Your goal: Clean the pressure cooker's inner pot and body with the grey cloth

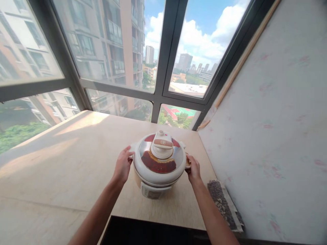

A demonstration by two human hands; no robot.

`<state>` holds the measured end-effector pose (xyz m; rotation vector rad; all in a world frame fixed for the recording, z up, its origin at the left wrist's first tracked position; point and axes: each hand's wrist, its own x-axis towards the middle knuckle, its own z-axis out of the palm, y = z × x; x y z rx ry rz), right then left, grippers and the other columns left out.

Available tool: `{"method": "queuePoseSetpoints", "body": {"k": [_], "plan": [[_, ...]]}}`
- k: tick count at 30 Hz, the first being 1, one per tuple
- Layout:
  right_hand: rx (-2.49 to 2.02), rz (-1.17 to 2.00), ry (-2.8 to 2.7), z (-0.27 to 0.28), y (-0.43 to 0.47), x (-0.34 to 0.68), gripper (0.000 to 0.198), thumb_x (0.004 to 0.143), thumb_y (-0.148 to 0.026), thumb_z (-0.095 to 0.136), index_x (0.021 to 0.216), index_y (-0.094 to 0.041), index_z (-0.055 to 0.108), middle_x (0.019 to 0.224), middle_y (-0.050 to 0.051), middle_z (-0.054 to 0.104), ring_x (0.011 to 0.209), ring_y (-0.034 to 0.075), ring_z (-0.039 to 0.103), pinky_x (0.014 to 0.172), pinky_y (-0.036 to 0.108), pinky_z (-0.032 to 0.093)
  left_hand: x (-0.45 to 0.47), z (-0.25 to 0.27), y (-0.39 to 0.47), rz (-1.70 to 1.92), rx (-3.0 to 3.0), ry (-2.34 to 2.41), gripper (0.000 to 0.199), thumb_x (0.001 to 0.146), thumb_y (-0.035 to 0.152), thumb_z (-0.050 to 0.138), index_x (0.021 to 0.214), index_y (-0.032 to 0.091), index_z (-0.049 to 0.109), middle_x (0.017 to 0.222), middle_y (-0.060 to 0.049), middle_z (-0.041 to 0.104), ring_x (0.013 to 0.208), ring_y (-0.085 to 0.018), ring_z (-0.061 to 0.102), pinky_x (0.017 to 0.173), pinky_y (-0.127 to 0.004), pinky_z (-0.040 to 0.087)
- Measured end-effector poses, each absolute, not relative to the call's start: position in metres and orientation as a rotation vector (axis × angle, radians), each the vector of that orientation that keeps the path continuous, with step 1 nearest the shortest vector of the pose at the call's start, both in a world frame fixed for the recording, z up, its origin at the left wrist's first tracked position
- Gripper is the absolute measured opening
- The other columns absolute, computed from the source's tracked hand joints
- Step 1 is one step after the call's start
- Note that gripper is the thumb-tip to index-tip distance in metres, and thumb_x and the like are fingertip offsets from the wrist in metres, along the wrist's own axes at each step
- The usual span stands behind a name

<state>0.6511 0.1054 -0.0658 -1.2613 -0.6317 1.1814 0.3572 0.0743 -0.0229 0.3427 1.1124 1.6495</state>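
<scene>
An electric pressure cooker (159, 173) with a cream body and a shiny lid patterned in dark red stands upright on the pale wooden surface (76, 170). On top of its lid is a white and tan handle (163, 143), and a control panel (154, 192) faces me. My left hand (124, 163) is closed on the cooker's left side handle, thumb on top. At the opposite side, my right hand (193, 167) grips the right side handle. The undersides of both handles and some fingertips are hidden.
Grey-framed windows (158, 68) rise behind the surface. A wall (270, 136) with faded flower paper runs along the right. Beside it lies a folded grey-brown mat (223, 204). A dark recess (148, 231) sits below the surface's near edge.
</scene>
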Motion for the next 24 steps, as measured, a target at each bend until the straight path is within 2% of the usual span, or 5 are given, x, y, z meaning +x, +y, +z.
{"method": "queuePoseSetpoints", "body": {"k": [8,11,15,20,24], "plan": [[-1.253,1.456,-0.905,-0.059,0.076,0.697,0.054,0.065,-0.063,0.081,0.083,-0.016,0.060,0.061,-0.001,0.060,0.049,0.009,0.049,0.047,0.021,0.037,0.358,-0.052,0.069,1.617,0.516,1.263,0.035,0.063,0.028,0.069,0.095,0.015,0.064,0.097,-0.008,0.069,0.101,-0.024,0.065,0.089,-0.033,0.053],[-1.293,1.461,-0.903,-0.065,0.056,0.718,0.056,0.064,-0.057,0.084,0.095,-0.015,0.065,0.064,0.000,0.062,0.054,0.010,0.051,0.052,0.022,0.040,0.364,-0.050,0.064,1.694,0.516,1.392,0.050,0.069,0.027,0.068,0.117,0.016,0.059,0.125,-0.013,0.063,0.122,-0.028,0.059,0.106,-0.041,0.046],[-1.368,1.405,-0.859,-0.078,0.032,0.748,0.056,0.065,-0.055,0.083,0.099,-0.014,0.066,0.067,0.000,0.061,0.057,0.011,0.052,0.055,0.024,0.041,0.376,-0.039,0.049,1.832,0.907,1.607,0.063,0.081,0.033,0.068,0.139,0.018,0.049,0.154,-0.016,0.041,0.144,-0.030,0.039,0.120,-0.046,0.030],[-1.626,1.021,-0.975,-0.095,0.024,0.795,0.052,0.068,-0.056,0.072,0.098,-0.015,0.065,0.081,0.007,0.066,0.073,0.020,0.061,0.068,0.032,0.050,0.416,-0.013,0.023,1.988,1.719,1.712,0.048,0.089,0.027,0.063,0.135,0.018,0.055,0.148,-0.015,0.048,0.143,-0.030,0.039,0.119,-0.052,0.031],[-1.910,0.402,-1.338,-0.119,0.025,0.833,0.047,0.077,-0.047,0.057,0.109,-0.013,0.064,0.114,0.017,0.064,0.113,0.030,0.058,0.100,0.044,0.045,0.453,-0.002,0.013,2.011,2.089,1.450,0.044,0.086,0.012,0.062,0.129,0.020,0.058,0.142,-0.013,0.053,0.137,-0.031,0.048,0.114,-0.054,0.040]]}}
